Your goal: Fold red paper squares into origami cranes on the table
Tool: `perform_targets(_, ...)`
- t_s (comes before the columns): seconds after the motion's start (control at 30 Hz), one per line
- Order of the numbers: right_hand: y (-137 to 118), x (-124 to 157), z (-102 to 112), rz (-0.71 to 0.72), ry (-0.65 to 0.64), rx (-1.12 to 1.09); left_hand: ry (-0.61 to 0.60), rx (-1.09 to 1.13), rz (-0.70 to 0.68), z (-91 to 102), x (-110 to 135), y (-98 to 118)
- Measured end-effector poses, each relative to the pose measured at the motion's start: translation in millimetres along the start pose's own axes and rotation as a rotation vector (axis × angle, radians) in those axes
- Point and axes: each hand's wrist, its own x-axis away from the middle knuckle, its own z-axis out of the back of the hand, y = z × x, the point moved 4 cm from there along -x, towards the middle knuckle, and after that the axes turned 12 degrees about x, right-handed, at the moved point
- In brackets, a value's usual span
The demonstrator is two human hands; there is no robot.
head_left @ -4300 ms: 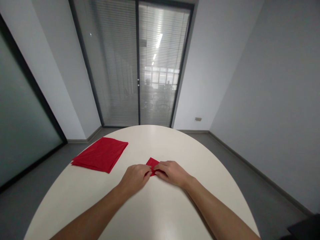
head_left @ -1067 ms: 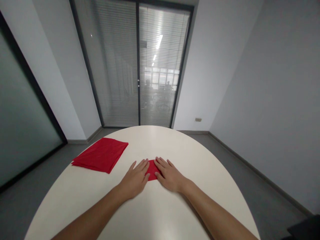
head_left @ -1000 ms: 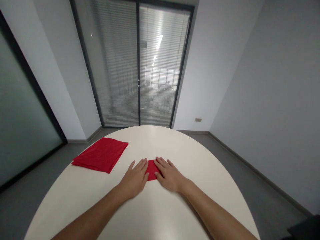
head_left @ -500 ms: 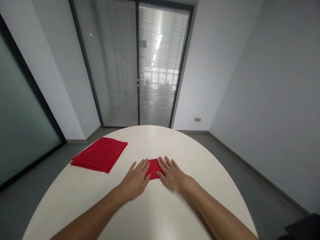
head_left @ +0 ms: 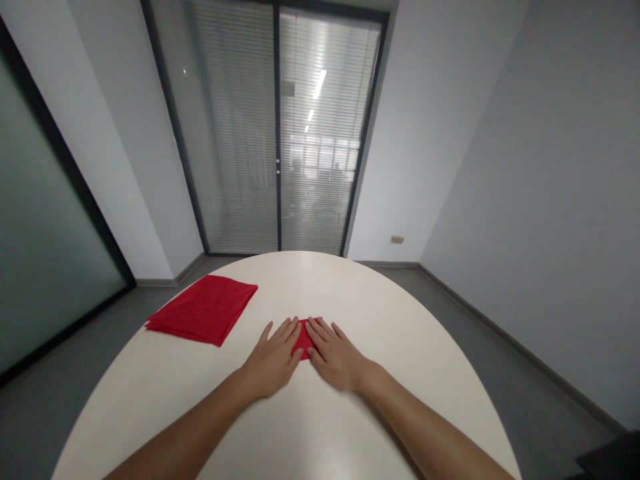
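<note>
A small folded red cloth (head_left: 303, 339) lies on the white round table (head_left: 320, 427), mostly covered by my hands. My left hand (head_left: 270, 360) lies flat on its left part, fingers stretched out. Pressed flat on its right part is my right hand (head_left: 334, 357), fingers spread and pointing away from me. Only a narrow red strip shows between the two hands. Neither hand grips anything.
A stack of larger red cloths (head_left: 204, 309) lies at the table's far left, near the edge. Beyond the table are glass doors with blinds (head_left: 277, 133), grey walls and a grey floor. A dark object (head_left: 613, 460) shows at the lower right corner.
Earlier both hands pinched the small cloth's fold; then they flattened onto it. In the last half second my right hand slid left, covering more of the cloth. My left hand stayed put.
</note>
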Motion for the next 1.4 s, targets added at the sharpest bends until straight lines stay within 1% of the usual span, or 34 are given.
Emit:
perform_targets(0.07,2,0,-1,-0.001,0.006,-0.004,0.031,-0.036,0.055,2.7,0,-4)
perform_targets(0.17,4,0,-2,-0.009,0.018,-0.007,0.135,-0.083,0.149,8.6,0,-10)
perform_targets(0.23,4,0,-3,-0.012,0.024,-0.012,0.204,-0.067,0.119,12.2,-1,-9)
perform_targets(0.27,4,0,-3,-0.011,0.029,-0.016,0.218,-0.039,0.063,12.9,-2,-6)
perform_targets(0.33,5,-1,-3,-0.005,0.043,-0.03,0.181,0.039,-0.077,11.2,-3,2)
perform_targets(0.37,6,-1,-3,-0.002,0.048,-0.038,0.14,0.076,-0.126,9.0,-3,5)
perform_targets(0.4,7,-1,-2,0.003,0.046,-0.047,0.101,0.102,-0.145,6.5,-3,6)
perform_targets(0.5,14,1,0,0.019,-0.015,-0.067,0.032,0.119,-0.1,-0.2,-1,3)
perform_targets(0.6,27,5,3,0.001,-0.107,-0.085,0.037,0.11,-0.054,-2.3,0,-2)
perform_targets(0.7,42,9,5,-0.034,-0.141,-0.095,0.04,0.111,-0.045,-1.3,0,-2)
perform_targets(0.77,48,10,8,-0.025,-0.101,-0.081,0.036,0.113,-0.043,0.0,0,-2)
perform_targets(0.83,48,10,12,0.023,-0.019,-0.059,0.034,0.111,-0.048,1.2,0,-2)
perform_targets(0.9,45,9,15,0.094,0.058,-0.048,0.036,0.108,-0.057,1.6,1,-2)
perform_targets(1.0,38,6,17,0.176,0.119,-0.046,0.054,0.106,-0.068,0.8,0,-4)
perform_targets(1.07,34,5,19,0.205,0.155,-0.03,0.106,0.103,-0.066,1.9,-1,-7)
perform_targets(1.17,30,6,24,0.251,0.23,0.001,0.248,0.114,-0.065,10.3,-4,-12)
perform_targets(1.23,29,7,27,0.264,0.267,0.007,0.329,0.155,-0.097,18.6,-5,-11)
perform_targets(1.27,28,7,27,0.26,0.277,0.008,0.344,0.184,-0.127,22.2,-4,-9)
perform_targets(1.33,29,7,27,0.242,0.275,0.008,0.314,0.237,-0.193,26.2,-3,-3)
perform_targets(1.4,30,7,26,0.223,0.264,0.007,0.245,0.259,-0.228,26.4,0,2)
